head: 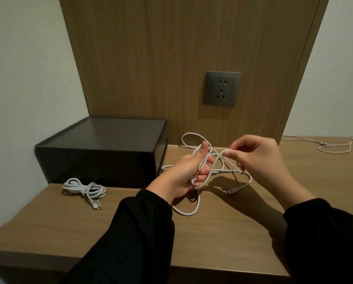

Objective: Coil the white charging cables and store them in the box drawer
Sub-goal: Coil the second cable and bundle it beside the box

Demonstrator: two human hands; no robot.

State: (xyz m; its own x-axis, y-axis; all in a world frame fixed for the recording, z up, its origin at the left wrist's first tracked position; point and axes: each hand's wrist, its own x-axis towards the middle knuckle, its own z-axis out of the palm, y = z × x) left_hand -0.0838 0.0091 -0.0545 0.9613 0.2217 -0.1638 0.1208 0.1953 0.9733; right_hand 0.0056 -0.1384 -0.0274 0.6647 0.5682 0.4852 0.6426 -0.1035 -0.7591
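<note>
A long white charging cable [192, 210] hangs in loose loops over the wooden shelf [130, 226]. My left hand [183, 175] grips a bundle of its loops, thumb up. My right hand [259, 158] pinches a strand of the same cable between thumb and forefinger, just right of the left hand. The cable's plug end [234, 190] dangles near the shelf under my right hand. A second white cable [85, 190] lies coiled on the shelf at the left. The dark box [101, 150] stands behind it with its drawer closed.
A grey wall socket [222, 88] sits on the wooden panel above the hands. Another thin white cable [333, 147] lies on the surface at the far right. The shelf's front edge runs below my black sleeves.
</note>
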